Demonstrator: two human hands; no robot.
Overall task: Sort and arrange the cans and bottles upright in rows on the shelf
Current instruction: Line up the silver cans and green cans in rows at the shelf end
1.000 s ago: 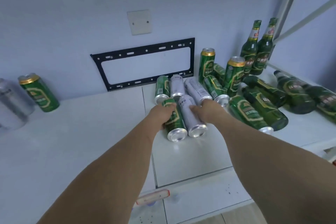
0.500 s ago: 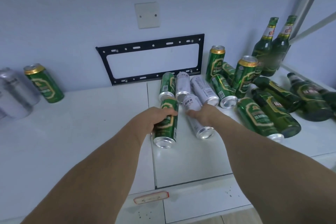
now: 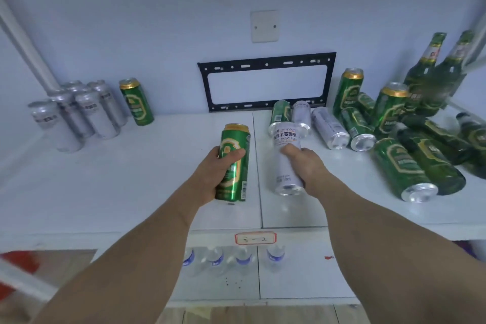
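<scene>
- The left hand (image 3: 213, 166) wraps its fingers and thumb round a green can (image 3: 233, 163), gripping it at mid-body; the can stands nearly upright, gold rim on top, lifted just above the shelf (image 3: 131, 179).
- The right hand (image 3: 306, 163) curls round a silver can (image 3: 285, 158) from the right side, thumb across its front; this can tilts with its base toward the camera, also off the shelf surface.
- Both cans are smooth, glossy metal cylinders; the green one bears a gold-edged emblem and a barcode strip, the silver one printed lettering near its top.
- Just behind the held cans, a lying cluster of cans (image 3: 315, 123), green and silver mixed, rests on its sides with dull metal bases facing forward.
- To the right, two green cans (image 3: 368, 102) stand upright among green glass bottles (image 3: 434, 150) lying down, and a further green can (image 3: 402, 169) lies nearest the front edge.
- Two tall green bottles (image 3: 441, 71) stand upright at the far right against the wall.
- At the far left, a group of silver cans (image 3: 79, 113) stands upright close together, with one upright green can (image 3: 136, 102) just beside it.
- The shelf is flat, white and matte, with a seam running down its middle.
- A black metal bracket (image 3: 267, 81), rectangular with slotted holes, is fixed on the pale wall above the shelf, under a white blank plate (image 3: 264, 26).
- A small label (image 3: 255, 238) sits on the shelf's front edge; clear water bottles (image 3: 231, 258) show below it.
</scene>
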